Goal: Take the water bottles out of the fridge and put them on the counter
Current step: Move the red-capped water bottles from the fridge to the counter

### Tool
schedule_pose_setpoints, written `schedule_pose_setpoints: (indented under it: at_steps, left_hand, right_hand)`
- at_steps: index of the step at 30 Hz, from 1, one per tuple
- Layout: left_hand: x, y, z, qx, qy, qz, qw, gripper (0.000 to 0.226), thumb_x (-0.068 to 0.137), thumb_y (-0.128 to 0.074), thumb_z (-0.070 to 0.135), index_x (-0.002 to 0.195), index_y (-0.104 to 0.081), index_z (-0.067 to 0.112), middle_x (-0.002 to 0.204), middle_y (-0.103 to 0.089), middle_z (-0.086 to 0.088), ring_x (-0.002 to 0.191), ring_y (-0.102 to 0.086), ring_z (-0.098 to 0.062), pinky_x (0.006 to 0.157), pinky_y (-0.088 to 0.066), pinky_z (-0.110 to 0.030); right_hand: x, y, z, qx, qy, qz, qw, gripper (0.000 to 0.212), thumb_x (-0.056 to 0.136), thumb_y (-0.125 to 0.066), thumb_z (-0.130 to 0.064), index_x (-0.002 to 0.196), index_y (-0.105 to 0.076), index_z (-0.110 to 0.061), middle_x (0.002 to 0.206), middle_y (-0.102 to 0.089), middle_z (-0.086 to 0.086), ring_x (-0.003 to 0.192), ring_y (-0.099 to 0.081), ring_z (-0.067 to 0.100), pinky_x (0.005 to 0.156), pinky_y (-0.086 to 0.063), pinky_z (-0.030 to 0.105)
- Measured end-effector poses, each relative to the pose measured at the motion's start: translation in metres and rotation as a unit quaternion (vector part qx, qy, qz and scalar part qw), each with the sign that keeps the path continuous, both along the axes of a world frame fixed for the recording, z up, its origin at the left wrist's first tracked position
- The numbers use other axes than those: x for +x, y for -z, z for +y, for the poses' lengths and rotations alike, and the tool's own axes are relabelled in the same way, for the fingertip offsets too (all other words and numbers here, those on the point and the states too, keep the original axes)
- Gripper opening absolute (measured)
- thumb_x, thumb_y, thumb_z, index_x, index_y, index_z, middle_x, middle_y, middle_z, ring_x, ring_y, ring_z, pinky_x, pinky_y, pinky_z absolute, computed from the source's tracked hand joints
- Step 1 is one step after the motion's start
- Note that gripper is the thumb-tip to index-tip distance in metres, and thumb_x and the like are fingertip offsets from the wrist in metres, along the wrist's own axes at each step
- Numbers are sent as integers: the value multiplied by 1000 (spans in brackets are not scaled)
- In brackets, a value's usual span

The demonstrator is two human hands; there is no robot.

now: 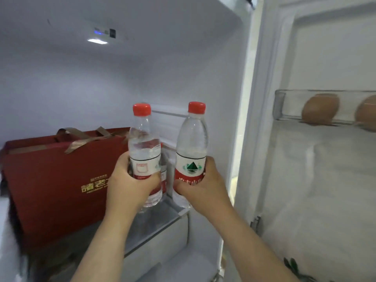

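Two clear water bottles with red caps and red-and-white labels stand upright inside the open fridge, just above its glass shelf (162,218). My left hand (128,186) is wrapped around the label of the left bottle (143,147). My right hand (201,186) grips the lower half of the right bottle (192,143), whose green mountain logo faces me. A third bottle (163,174) is partly visible between and behind the two, mostly hidden by the left one.
A dark red gift bag (57,180) with gold lettering and ribbon handles stands on the shelf to the left of the bottles. The open fridge door (325,180) is on the right, with brown eggs (319,108) in a clear door bin.
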State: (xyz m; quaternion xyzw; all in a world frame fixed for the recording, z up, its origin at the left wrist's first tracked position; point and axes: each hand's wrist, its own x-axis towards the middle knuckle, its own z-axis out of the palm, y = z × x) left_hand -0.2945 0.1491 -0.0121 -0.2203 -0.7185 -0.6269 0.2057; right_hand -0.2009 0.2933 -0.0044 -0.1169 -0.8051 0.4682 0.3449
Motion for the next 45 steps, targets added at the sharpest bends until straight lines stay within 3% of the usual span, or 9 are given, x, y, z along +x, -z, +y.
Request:
schedule_pose_setpoints:
  at_steps: [4, 9, 13, 16, 22, 27, 30, 36, 45]
  left_hand:
    - [49, -34, 6, 9, 63, 26, 998, 53, 69, -86, 13, 108, -57, 35, 90, -61, 23, 77, -59, 9, 64, -43, -18]
    - [139, -70, 31, 32, 184, 41, 982, 53, 65, -87, 5, 91, -57, 40, 84, -64, 18, 77, -59, 2, 65, -45, -25]
    - [211, -88, 59, 42, 287, 62, 955, 46, 40, -73, 41, 82, -63, 57, 87, -73, 22, 78, -71, 0, 63, -53, -25]
    - [267, -94, 97, 47, 361, 61, 929, 49, 37, -70, 45, 85, -64, 58, 90, -74, 20, 81, -71, -2, 66, -53, -32]
    - [374, -102, 167, 48, 483, 75, 871, 56, 43, -73, 43, 98, -67, 45, 95, -76, 9, 86, -73, -13, 72, -57, -38]
    - [466, -103, 228, 62, 559, 71, 824, 51, 39, -72, 45, 90, -65, 50, 89, -74, 17, 80, -72, -3, 60, -55, -21]
    - [520, -100, 262, 60, 619, 60, 780, 49, 47, -80, 29, 93, -65, 38, 88, -74, 17, 79, -72, -1, 55, -52, -11]
    - [615, -84, 343, 69, 707, 40, 703, 64, 42, -76, 44, 104, -62, 33, 93, -73, 16, 83, -72, -5, 60, -56, -16]
    - [718, -51, 495, 54, 742, 27, 668, 58, 48, -76, 44, 104, -60, 40, 94, -71, 8, 85, -71, -7, 69, -57, -21]
  right_hand:
    - [68, -25, 4, 18, 24, 33, 999, 53, 62, -84, -34, 95, -45, -47, 90, -66, -22, 81, -64, -8, 66, -56, 18]
    - [181, -50, 19, 50, 35, 70, 996, 56, 60, -83, -37, 106, -51, -43, 96, -68, -21, 86, -68, -1, 72, -60, 27]
    - [283, -73, 34, 98, 61, 73, 991, 55, 64, -82, -36, 109, -52, -41, 98, -69, -19, 87, -69, 2, 71, -59, 28]
    - [365, -85, 56, 132, 126, 78, 980, 53, 63, -81, -36, 108, -53, -38, 95, -70, -22, 84, -69, -1, 67, -55, 17]
    - [494, -93, 97, 154, 284, 78, 943, 61, 48, -73, -54, 103, -51, -42, 95, -66, -28, 83, -66, -6, 62, -50, 8]
    - [599, -91, 121, 136, 389, 74, 908, 56, 54, -83, -35, 98, -50, -43, 95, -62, -36, 85, -62, -12, 58, -47, 4]
    - [650, -88, 132, 133, 440, 65, 886, 54, 61, -88, -31, 97, -50, -41, 94, -60, -40, 85, -60, -17, 58, -44, 1]
    - [744, -71, 161, 119, 555, 14, 823, 52, 60, -83, -30, 98, -49, -40, 87, -66, -19, 83, -60, -15, 53, -46, 7]
    - [831, -37, 280, 95, 637, 16, 765, 51, 59, -83, -29, 97, -51, -42, 88, -68, -15, 80, -65, -6, 65, -52, 20]
